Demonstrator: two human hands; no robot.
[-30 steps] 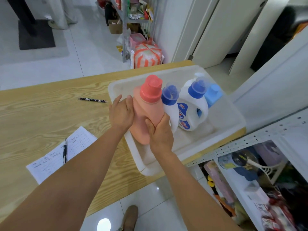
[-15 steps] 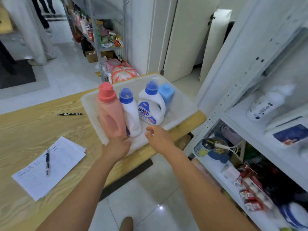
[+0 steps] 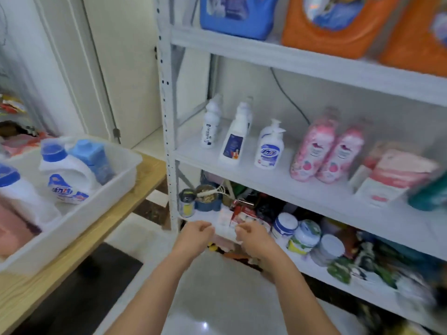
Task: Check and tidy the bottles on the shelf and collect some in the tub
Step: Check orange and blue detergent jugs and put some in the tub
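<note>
Both hands hovering empty before white metal shelf (image 3: 302, 189), left grip (image 3: 197, 234) loosely curled, right grip (image 3: 250, 234) loosely curled, white pump bottle (image 3: 267, 148) standing on middle shelf, white plastic tub (image 3: 116, 180) sitting on wooden counter (image 3: 72, 252), holding blue-capped white bottle (image 3: 65, 180).

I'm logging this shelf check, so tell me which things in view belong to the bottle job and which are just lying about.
Part of the job:
- white tub on the table
- blue-capped detergent bottle in the tub
- white pump bottle on the shelf
- two pink bottles on the shelf
- left hand and right hand, both empty

Lying about:
- round tubs on the lower shelf
- tin
</note>
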